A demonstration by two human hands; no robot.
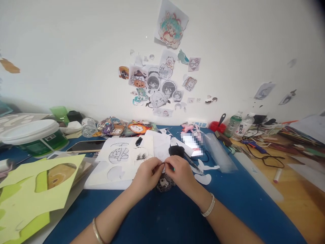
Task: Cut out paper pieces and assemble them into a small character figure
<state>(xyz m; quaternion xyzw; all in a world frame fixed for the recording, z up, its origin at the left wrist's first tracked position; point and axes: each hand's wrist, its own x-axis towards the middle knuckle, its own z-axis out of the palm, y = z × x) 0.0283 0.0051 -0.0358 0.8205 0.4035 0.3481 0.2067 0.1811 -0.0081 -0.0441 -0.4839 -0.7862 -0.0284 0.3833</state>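
- Cutout [164,184]: small, roughly round, dark outline, black/white/grey cartoon print; lower part visible, upper part hidden by fingers. Sits at or just under the fingertips, above the near blue area of the table [152,220]. Can't tell if it's lifted or resting.
- Left hand [148,172]: thumb and index pinched on a small dark bit [164,163], upper left of the cutout. Bangle [97,231] on that forearm.
- Right hand [180,169]: mirrors it from the cutout's right, fingertips meeting the left's on the same bit. Bracelet [208,205] at the wrist. Can't tell if the bit is part of the cutout.
- Drawing sheet [105,152]: left of and beyond the cutout, line-art figure on it.
- Black object [177,150]: beyond the cutout, slightly right; shape partly covered by the right hand.
- Pen-like tool [195,165]: right of and beyond the cutout, slanted, near white paper scraps [203,179].
- Clear plastic sleeve [220,154]: farther right of the cutout.
- Pile of colourful character pieces [113,128]: well beyond the cutout, to the left.
- Yellow cut paper [30,189]: far left of the cutout.
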